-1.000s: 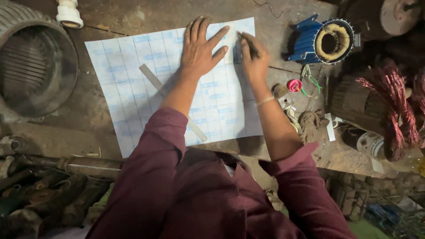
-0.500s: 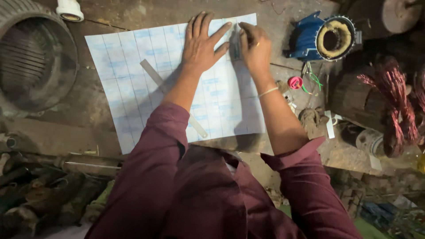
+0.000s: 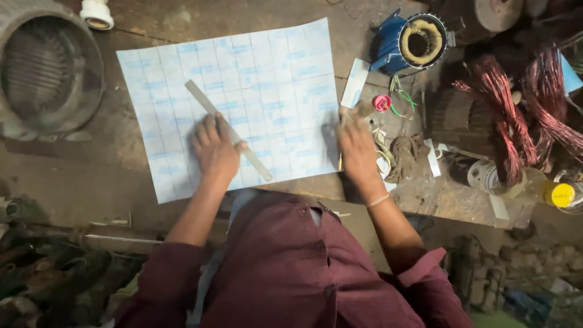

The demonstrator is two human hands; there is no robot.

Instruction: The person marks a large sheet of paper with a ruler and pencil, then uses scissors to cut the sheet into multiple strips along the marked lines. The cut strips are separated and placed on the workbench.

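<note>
Pulling back from the far edge — left hand (image 3: 215,149) now lies flat on the metal ruler (image 3: 228,130) over the blue-lined sheet (image 3: 267,73); right hand (image 3: 357,146) at the sheet's right edge, grip hard to tell, cut strip (image 3: 354,82) set aside.

Hands: 2, left hand (image 3: 215,152), right hand (image 3: 358,146) | grid-printed sheet (image 3: 243,91): 1 | metal ruler (image 3: 206,103): 1 | cut paper strip (image 3: 354,83): 1 | blue motor stator (image 3: 413,42): 1 | copper wire coils (image 3: 522,103): 2 bundles | pink cap (image 3: 381,102): 1 | yellow-capped bottle (image 3: 559,194): 1
</note>
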